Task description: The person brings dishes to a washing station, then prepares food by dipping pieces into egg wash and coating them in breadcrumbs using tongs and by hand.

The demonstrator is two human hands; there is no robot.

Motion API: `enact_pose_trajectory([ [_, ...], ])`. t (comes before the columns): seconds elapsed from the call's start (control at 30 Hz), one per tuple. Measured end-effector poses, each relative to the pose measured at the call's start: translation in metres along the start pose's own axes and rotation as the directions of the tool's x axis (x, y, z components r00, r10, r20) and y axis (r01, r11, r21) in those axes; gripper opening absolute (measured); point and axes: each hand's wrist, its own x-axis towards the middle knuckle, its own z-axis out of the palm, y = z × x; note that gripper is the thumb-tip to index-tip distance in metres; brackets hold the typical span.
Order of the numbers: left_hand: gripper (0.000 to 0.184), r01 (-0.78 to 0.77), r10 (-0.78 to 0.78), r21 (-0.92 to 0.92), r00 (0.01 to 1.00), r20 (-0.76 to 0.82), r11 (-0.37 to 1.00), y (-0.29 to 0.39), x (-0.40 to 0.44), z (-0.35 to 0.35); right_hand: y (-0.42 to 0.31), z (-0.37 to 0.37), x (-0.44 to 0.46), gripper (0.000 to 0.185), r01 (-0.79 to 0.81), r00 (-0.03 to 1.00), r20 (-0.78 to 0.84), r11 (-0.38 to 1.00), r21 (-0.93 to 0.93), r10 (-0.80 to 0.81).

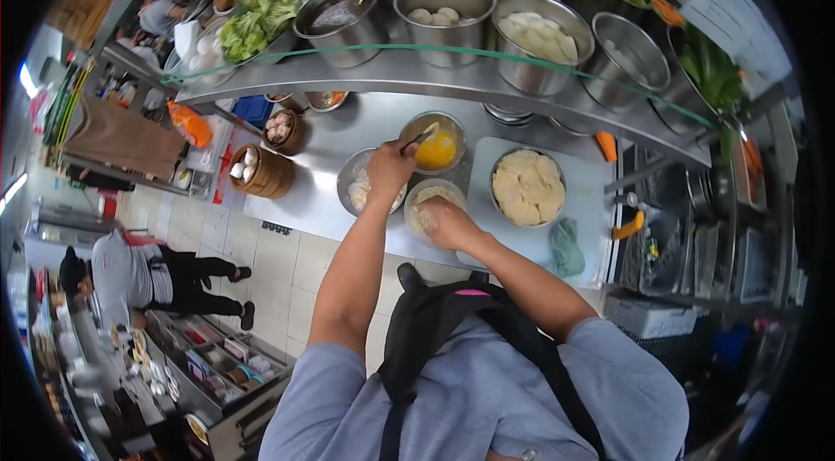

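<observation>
My left hand [391, 169] is closed on a dark-handled utensil [417, 140], whose tip reaches into a metal bowl of beaten egg [437, 149]. Below that wrist sits a metal bowl with white flour-like powder [358, 190]. My right hand [442, 222] is down in a bowl of pale crumbs [424, 194]; its fingertips are hidden in the crumbs, and I cannot tell whether they hold anything. To the right, a bowl heaped with pale yellow pieces [528, 187] stands on a white cutting board [487, 226].
A green cloth [566, 248] lies on the board. Bamboo steamers [263, 172] stand at the left. Overhead, a metal shelf [383, 81] carries several pots. A co-worker [130, 270] stands behind at the left. An orange-handled tool [628, 225] is at the right edge.
</observation>
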Motion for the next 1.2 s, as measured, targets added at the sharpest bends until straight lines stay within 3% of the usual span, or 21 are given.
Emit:
enact_pose_trajectory([
  [0.07,0.029,-0.007,0.006,0.041,0.999,0.036,0.999,-0.024,0.003,0.008,0.002,0.004,-0.003,0.04,-0.031,0.984,-0.173,0.993,0.113,0.05],
  [0.1,0.032,-0.065,0.065,0.009,0.998,-0.016,0.998,-0.038,0.005,0.011,0.004,0.006,-0.006,0.04,-0.054,0.981,-0.181,0.992,0.116,0.074],
  [0.17,0.033,-0.029,0.03,-0.017,0.998,0.054,0.999,-0.027,-0.004,-0.022,0.011,0.003,-0.008,0.036,-0.215,0.909,-0.234,0.868,0.447,0.345],
  [0.2,0.033,0.018,-0.015,-0.033,0.995,0.103,0.999,-0.025,-0.004,-0.037,0.015,0.0,-0.009,0.036,-0.225,0.899,-0.247,0.866,0.447,0.361],
  [0.27,0.034,-0.038,0.052,-0.089,0.987,0.155,0.995,-0.044,-0.002,-0.049,0.022,-0.009,-0.014,0.032,-0.131,0.825,-0.375,0.788,0.602,0.423],
  [0.33,0.033,0.014,0.017,-0.094,0.945,0.328,0.995,-0.045,-0.012,-0.073,0.023,-0.017,-0.018,0.028,-0.131,0.786,-0.411,0.773,0.62,0.463],
  [0.4,0.031,-0.045,0.09,-0.136,0.933,0.348,0.99,-0.05,-0.026,-0.082,0.018,-0.021,-0.019,0.024,-0.128,0.746,-0.443,0.759,0.638,0.498],
  [0.5,0.034,-0.002,0.114,-0.222,0.861,0.495,0.975,-0.067,-0.043,-0.055,0.009,-0.023,-0.016,0.021,-0.109,0.694,-0.463,0.716,0.69,0.551],
  [0.57,0.037,-0.258,0.188,0.095,0.871,0.454,0.961,-0.074,-0.058,-0.022,0.005,-0.019,-0.011,0.025,-0.162,0.678,-0.496,0.768,0.62,0.543],
  [0.7,0.038,-0.214,0.115,0.176,0.887,0.448,0.961,-0.059,-0.07,-0.034,0.014,0.003,0.002,0.03,-0.345,0.714,-0.439,0.819,0.458,0.546],
  [0.77,0.037,-0.231,0.156,0.135,0.895,0.417,0.963,-0.062,-0.07,-0.044,0.009,0.013,0.008,0.037,-0.489,0.794,-0.347,0.864,0.119,0.498],
  [0.8,0.037,-0.252,0.196,0.104,0.904,0.38,0.962,-0.065,-0.069,-0.05,0.014,0.025,0.012,0.037,-0.489,0.798,-0.344,0.865,0.112,0.495],
  [0.87,0.036,-0.212,0.178,0.054,0.914,0.365,0.976,-0.069,-0.069,-0.066,0.029,0.052,0.021,0.042,-0.563,0.815,-0.335,0.782,-0.267,0.472],
  [1.0,0.037,-0.119,0.127,-0.046,0.941,0.315,0.992,-0.096,-0.072,-0.085,0.033,0.051,0.039,0.048,-0.575,0.818,-0.213,0.736,-0.357,0.535],
  [1.07,0.037,-0.091,0.1,-0.043,0.945,0.311,0.995,-0.114,-0.078,-0.09,0.043,0.045,0.045,0.056,-0.514,0.831,0.045,0.798,-0.316,0.554],
  [1.2,0.034,0.007,0.013,-0.095,0.977,0.215,0.995,-0.147,-0.097,-0.097,0.026,0.035,0.039,0.057,-0.428,0.887,0.012,0.831,-0.355,0.462],
])
